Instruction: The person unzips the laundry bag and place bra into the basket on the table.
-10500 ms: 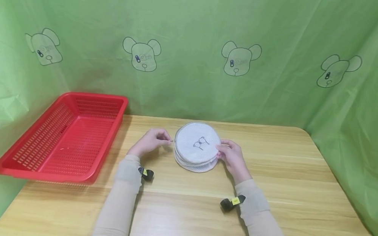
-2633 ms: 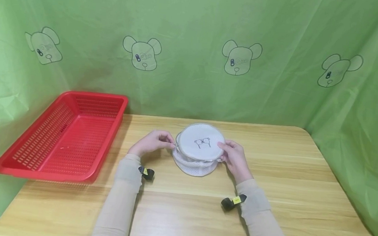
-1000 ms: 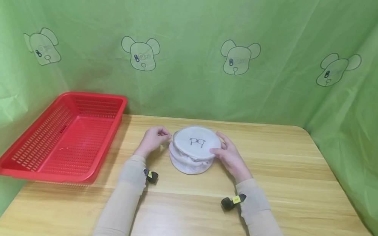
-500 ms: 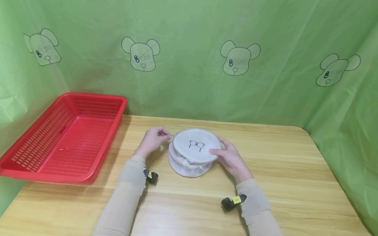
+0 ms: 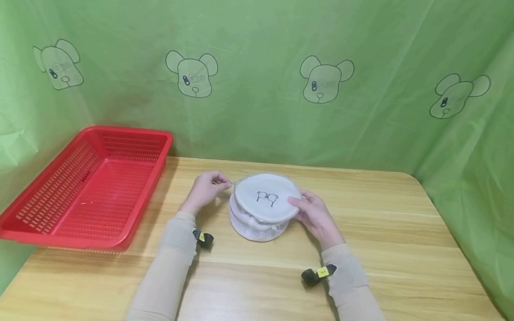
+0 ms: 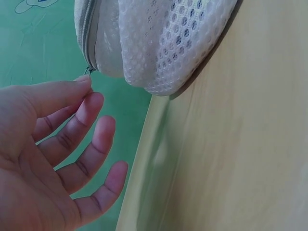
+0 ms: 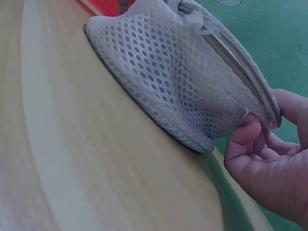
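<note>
A round white mesh laundry bag sits on the wooden table between both hands, its flat top raised and tilted over the sagging mesh side. A glasses-like line drawing marks the top. Around the top's edge runs a zipper. At the bag's left, my left hand pinches the small zipper pull between thumb and forefinger, the other fingers spread loosely. On the opposite side my right hand grips the top's edge, thumb above and fingers below, with some mesh caught at its fingertips in the right wrist view.
A red perforated plastic basket stands at the table's left. Green curtains with bear-head drawings hang behind and at both sides. The wooden tabletop stretches in front of the bag and off to the right.
Since the oldest frame the bag's top has risen from its flatter stack and its drawing has turned. The left hand has shifted slightly up. Over the last half second almost nothing moves.
</note>
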Action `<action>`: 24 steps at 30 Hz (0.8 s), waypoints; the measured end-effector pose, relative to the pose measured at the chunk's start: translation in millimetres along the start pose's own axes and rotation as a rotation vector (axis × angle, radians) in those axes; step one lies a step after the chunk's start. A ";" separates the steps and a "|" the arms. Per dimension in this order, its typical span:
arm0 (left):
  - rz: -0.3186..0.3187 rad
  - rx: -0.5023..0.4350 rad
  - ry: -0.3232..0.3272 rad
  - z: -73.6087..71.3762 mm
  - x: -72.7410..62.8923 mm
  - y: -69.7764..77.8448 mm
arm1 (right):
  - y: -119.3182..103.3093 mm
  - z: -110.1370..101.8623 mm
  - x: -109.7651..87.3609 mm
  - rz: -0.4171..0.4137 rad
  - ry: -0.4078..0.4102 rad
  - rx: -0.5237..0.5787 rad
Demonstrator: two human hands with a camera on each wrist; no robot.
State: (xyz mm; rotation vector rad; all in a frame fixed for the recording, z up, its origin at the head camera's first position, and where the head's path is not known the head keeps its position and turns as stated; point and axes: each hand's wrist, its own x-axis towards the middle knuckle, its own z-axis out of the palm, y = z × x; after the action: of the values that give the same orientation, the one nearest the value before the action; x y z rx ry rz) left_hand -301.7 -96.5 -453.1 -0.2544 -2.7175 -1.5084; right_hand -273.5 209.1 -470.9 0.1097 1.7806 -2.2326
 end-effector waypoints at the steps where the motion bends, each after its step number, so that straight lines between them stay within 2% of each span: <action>1: 0.000 0.002 0.001 -0.2 0.1 -0.5 | 0.0 -0.5 0.1 0.000 0.009 0.003; 16: -0.007 -0.015 -0.046 -6.9 -0.6 -1.0 | 0.1 -3.5 0.7 -0.006 0.034 0.066; 24: 0.008 -0.060 -0.087 -8.8 -0.8 -0.6 | -0.4 -2.0 0.4 -0.025 0.062 0.093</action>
State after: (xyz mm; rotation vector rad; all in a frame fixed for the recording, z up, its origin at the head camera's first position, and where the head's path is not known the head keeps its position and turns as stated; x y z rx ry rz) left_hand -301.6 -104.4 -449.0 -0.3397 -2.7354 -1.6154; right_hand -274.2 211.1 -471.1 0.1788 1.7180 -2.3541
